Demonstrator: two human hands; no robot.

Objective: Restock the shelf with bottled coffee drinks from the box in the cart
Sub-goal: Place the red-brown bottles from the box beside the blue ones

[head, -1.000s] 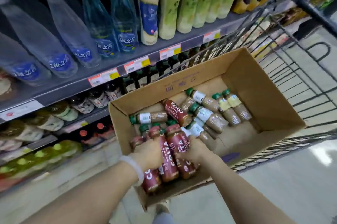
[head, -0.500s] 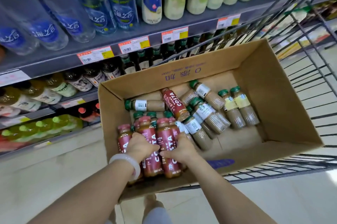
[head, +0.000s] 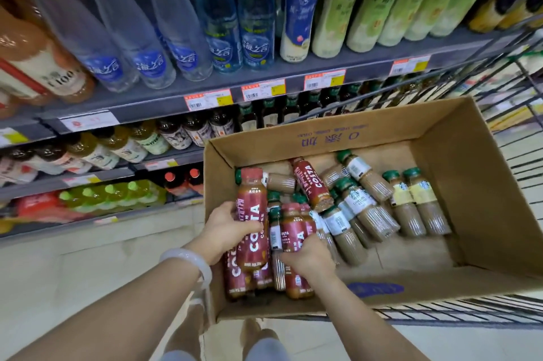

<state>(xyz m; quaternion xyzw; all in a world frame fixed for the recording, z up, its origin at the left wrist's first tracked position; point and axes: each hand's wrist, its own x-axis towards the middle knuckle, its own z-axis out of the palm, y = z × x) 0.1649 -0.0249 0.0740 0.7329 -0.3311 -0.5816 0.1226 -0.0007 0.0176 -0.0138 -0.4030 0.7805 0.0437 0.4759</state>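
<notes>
1. Shelves (head: pixel 264 87) up and to the left of both grips, packed with water, tea and juice; dark coffee bottles (head: pixel 293 109) on the tier just past the box's far wall, judged the likely slot for restocking.
2. Cart (head: pixel 499 131) of wire under and to the right of the grips, carrying the box.
3. Box (head: pixel 458 184) of cardboard, open-topped, around both grips; far wall between grips and shelf.
4. Loose bottles: green-capped ones (head: pixel 361 213) lying flat to the right of the right grip, necks mostly pointing away toward the shelf; one red bottle (head: pixel 311 184) lying just beyond the grips, cap away.
5. Red Costa bottle (head: pixel 252 222) in the left grip, raised above the others, long axis near upright with cap toward the shelf.
6. Red cluster (head: pixel 293 246) beside it under the right grip, caps also pointing away.
7. Left hand (head: pixel 226 228): fingers curled round the raised bottle's middle, firm wrap, bracelet (head: pixel 188 260) on the wrist.
8. Right hand (head: pixel 308 255): fingers curled over the cluster, apparently closing on one or two bottles; exactly how many cannot be told.
9. Judged next: lift up and forward-left over the near-left wall. Left hand nearer the shelf, bottle already cap-up, so little turning needed before setting it down.
</notes>
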